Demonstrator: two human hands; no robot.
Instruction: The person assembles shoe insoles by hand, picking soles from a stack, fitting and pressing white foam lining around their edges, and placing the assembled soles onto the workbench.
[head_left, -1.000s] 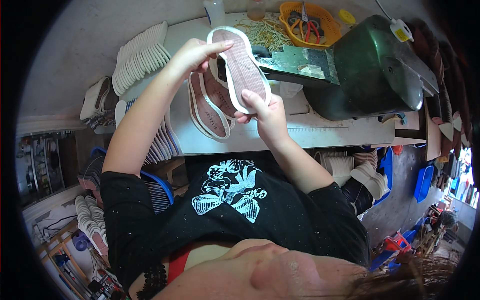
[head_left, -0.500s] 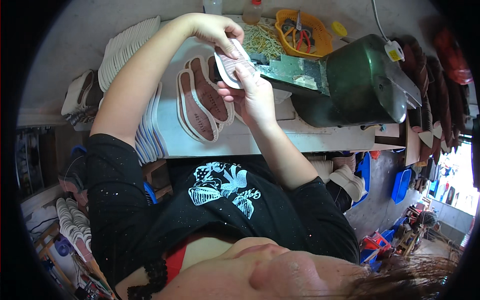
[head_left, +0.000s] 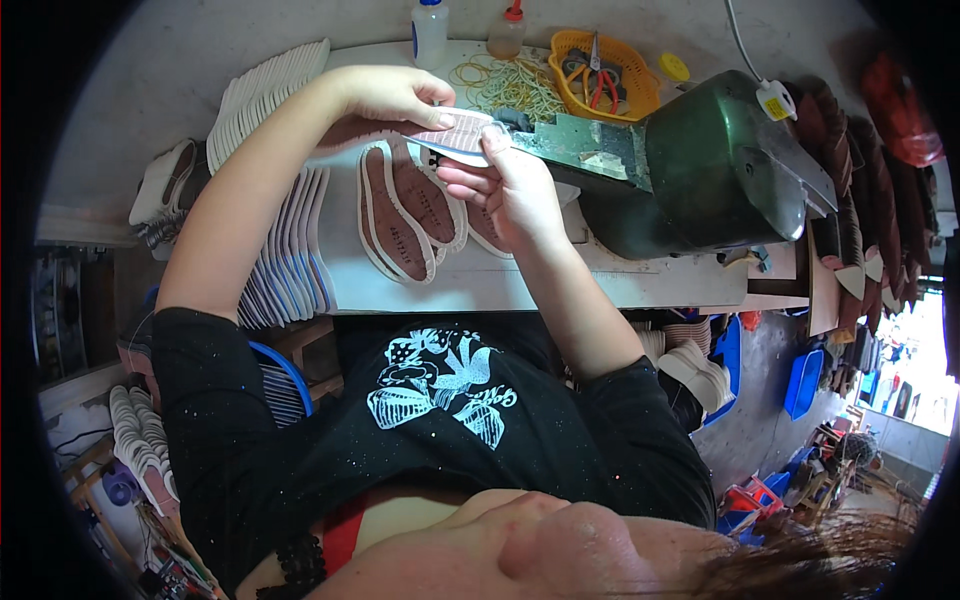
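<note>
Both hands hold a shoe sole [head_left: 462, 133] with a brownish-pink face and a white rim, above the table beside the machine's arm. My left hand [head_left: 405, 98] is closed on its middle, thumb on top. The left part of the sole passes behind my left wrist. My right hand [head_left: 518, 190] pinches the right end with its thumb on top, its other fingers below and loosely apart. Below the hands, similar soles [head_left: 388, 225] lie partly overlapped on the table, and another sole [head_left: 485, 232] is partly covered by my right hand.
A dark green machine [head_left: 715, 175] stands at the right, its arm [head_left: 575, 150] reaching toward my hands. Behind lie rubber bands [head_left: 515, 90], a yellow basket [head_left: 640, 95] of tools and two bottles [head_left: 430, 40]. Rows of soles [head_left: 290, 255] stand at the left on the table [head_left: 480, 285].
The sole has turned from steeply tilted to nearly level, its length now running leftward. My left hand has moved left and down; my right hand has shifted slightly right and down.
</note>
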